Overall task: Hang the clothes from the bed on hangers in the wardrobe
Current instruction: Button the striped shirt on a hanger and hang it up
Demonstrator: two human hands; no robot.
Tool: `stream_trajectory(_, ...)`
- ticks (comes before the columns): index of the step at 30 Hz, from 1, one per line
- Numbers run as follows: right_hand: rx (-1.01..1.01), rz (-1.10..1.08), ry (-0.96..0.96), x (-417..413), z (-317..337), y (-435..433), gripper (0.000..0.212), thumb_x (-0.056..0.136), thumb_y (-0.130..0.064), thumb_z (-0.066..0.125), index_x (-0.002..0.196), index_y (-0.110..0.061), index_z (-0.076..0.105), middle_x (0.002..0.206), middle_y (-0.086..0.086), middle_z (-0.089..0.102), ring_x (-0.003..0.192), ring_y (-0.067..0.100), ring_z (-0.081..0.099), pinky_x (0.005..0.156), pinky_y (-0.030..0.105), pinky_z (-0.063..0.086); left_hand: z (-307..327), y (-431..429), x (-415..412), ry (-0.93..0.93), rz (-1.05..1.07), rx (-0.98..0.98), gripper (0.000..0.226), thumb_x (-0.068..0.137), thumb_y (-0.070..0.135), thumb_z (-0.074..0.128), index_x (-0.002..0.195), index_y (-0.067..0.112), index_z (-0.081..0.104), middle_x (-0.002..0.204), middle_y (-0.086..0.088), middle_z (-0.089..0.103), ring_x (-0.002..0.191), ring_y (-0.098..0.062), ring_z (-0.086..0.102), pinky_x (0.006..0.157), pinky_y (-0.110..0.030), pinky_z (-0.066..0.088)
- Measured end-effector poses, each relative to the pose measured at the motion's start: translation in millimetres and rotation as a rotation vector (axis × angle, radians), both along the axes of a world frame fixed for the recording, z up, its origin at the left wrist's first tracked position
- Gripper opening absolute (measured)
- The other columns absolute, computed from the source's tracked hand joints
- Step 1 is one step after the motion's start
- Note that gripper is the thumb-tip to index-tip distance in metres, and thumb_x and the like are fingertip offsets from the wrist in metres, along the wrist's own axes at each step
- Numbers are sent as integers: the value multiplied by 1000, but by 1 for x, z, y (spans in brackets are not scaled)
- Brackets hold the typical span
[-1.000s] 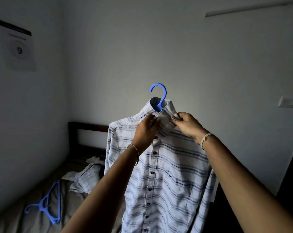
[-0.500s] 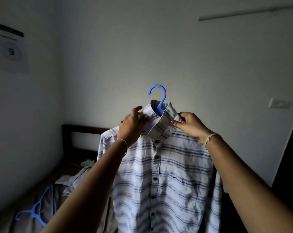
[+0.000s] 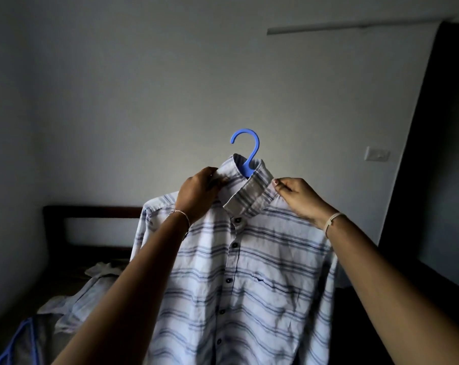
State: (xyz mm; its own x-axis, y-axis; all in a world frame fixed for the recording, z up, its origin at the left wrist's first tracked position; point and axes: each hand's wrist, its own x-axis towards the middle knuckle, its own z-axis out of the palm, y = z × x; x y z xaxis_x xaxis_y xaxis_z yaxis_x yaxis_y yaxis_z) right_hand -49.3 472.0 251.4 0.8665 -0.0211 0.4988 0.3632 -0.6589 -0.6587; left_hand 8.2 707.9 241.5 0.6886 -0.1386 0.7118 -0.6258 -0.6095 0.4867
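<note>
A white shirt with blue stripes [image 3: 252, 280] hangs on a blue hanger [image 3: 249, 151], held up in front of me; only the hanger's hook shows above the collar. My left hand [image 3: 198, 196] grips the left side of the collar. My right hand [image 3: 299, 197] pinches the right side of the collar at the shoulder. The shirt is buttoned down the front. Another pale garment [image 3: 83, 299] lies crumpled on the bed [image 3: 49, 338] at the lower left.
A spare blue hanger [image 3: 20, 341] lies on the bed at the bottom left. The dark headboard [image 3: 91, 209] stands against the wall behind. A dark tall panel [image 3: 439, 154], perhaps the wardrobe, rises at the right. A wall switch [image 3: 377, 154] sits beside it.
My hands have spread apart along the collar, from its front to its two sides. The view has swung right, bringing the dark panel at the right into sight.
</note>
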Motion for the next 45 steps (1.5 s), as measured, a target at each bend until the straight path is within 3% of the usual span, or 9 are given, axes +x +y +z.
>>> stream_trajectory(2,30,-48,-14,-15,-6,-14,33,98,-35,51,99,-7,69,93,9,72,94,15,65,84,36,50,0,-14,-4,-22,-42,14,32,92,38,59,116,17,62,104,-10,70,98,-35,61,75,-39,47)
stream_trajectory(7,28,-129,-32,-66,-24,-56,20,93,-34,61,80,-19,65,54,-17,50,53,-3,41,58,19,36,-3,-64,-28,-27,-187,43,32,90,53,56,96,23,63,86,-6,69,89,-35,62,72,-40,49)
stream_trajectory(14,59,-333,-45,-192,-37,-125,57,74,-71,57,81,-14,62,66,0,55,63,13,50,63,37,43,-4,-157,-107,42,-443,136,31,89,57,53,93,26,61,83,1,64,87,-26,61,74,-38,49)
stream_trajectory(20,38,-487,-62,-346,-37,-181,30,91,-40,62,71,-19,57,60,-10,47,60,8,43,62,30,35,1,-236,-226,-1,-587,177,39,89,56,53,109,24,61,87,3,61,88,-24,57,75,-34,45)
stream_trajectory(28,16,-710,-35,-566,-40,-264,61,80,-62,60,90,-2,62,89,32,63,75,24,58,71,43,48,-3,-359,-405,-20,-858,123,47,84,62,52,103,20,60,90,-2,65,92,-29,61,77,-38,49)
stream_trajectory(31,19,-886,-53,-652,-29,-284,38,92,-32,63,88,6,61,76,17,63,74,20,56,65,33,41,-1,-417,-472,-14,-959,68,36,87,60,53,95,25,59,80,1,62,93,-31,63,73,-34,44)
stream_trajectory(34,-22,-1059,-117,-732,-25,-312,11,90,-29,66,80,-23,66,85,-1,71,86,13,67,84,37,51,4,-472,-537,-17,-953,3,41,88,61,50,106,27,63,96,2,69,104,-23,61,84,-33,30)
stream_trajectory(40,-117,-1355,-217,-871,-16,-371,6,85,-33,72,84,-28,70,85,-6,73,84,9,68,79,27,53,9,-598,-657,82,-1167,-100,38,84,66,49,94,31,62,79,6,65,93,-22,63,95,-37,29)
stream_trajectory(45,-146,-1523,-190,-965,-3,-445,11,85,-38,70,81,-28,70,81,-7,70,86,14,67,79,29,51,17,-706,-761,104,-1268,-82,34,90,57,51,106,30,64,93,2,70,103,-22,60,90,-37,22)
